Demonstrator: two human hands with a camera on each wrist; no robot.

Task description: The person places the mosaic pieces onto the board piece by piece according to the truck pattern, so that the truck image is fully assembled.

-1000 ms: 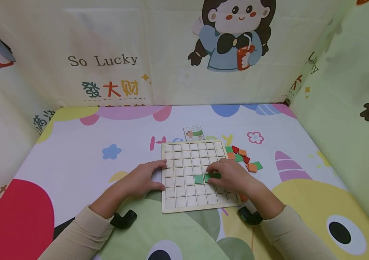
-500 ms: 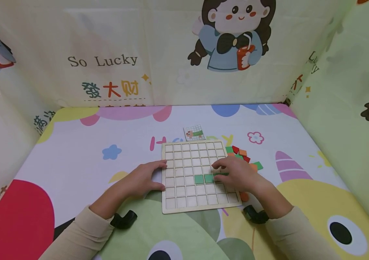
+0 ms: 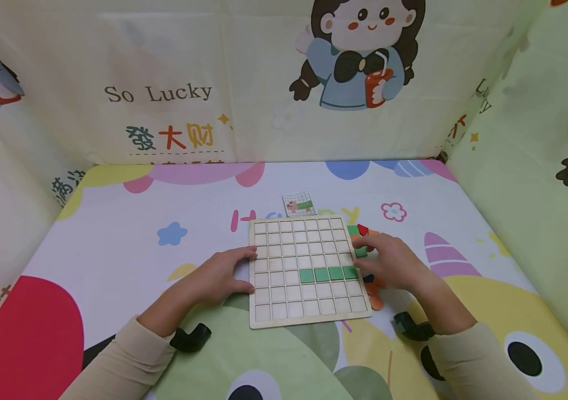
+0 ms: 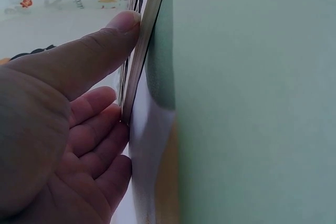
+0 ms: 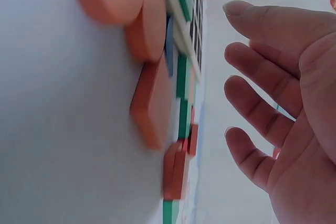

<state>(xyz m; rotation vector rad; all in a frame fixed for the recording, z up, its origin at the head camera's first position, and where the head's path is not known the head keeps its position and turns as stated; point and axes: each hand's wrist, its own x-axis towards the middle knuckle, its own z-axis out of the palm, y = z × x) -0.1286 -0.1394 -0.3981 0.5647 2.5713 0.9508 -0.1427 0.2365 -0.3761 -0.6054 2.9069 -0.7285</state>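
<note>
A wooden grid board (image 3: 276,323) lies flat, with a row of green square tiles (image 3: 321,274) in its cells toward the right. My left hand (image 3: 216,275) rests against the board's left edge, thumb and index fingertip apart along it. In the left wrist view the thumb (image 4: 89,59) touches the edge and the other fingers are loosely bent. Over the board's right edge hovers my right hand (image 3: 396,264), thumb and fingers parted with nothing between them. The right wrist view shows its fingers beside orange pieces (image 5: 152,103) and green pieces (image 5: 184,85) on the table.
A small picture card (image 3: 299,204) showing a grid pattern lies behind the board. Along the board's right side are loose orange, green and red pieces (image 3: 362,229), partly hidden by my right hand. A printed cloth (image 3: 114,233) covers the table, and printed curtains (image 3: 264,83) surround it.
My right hand has left the green row and moved right to the board's edge, uncovering the rightmost green tiles. The left hand has stayed in place.
</note>
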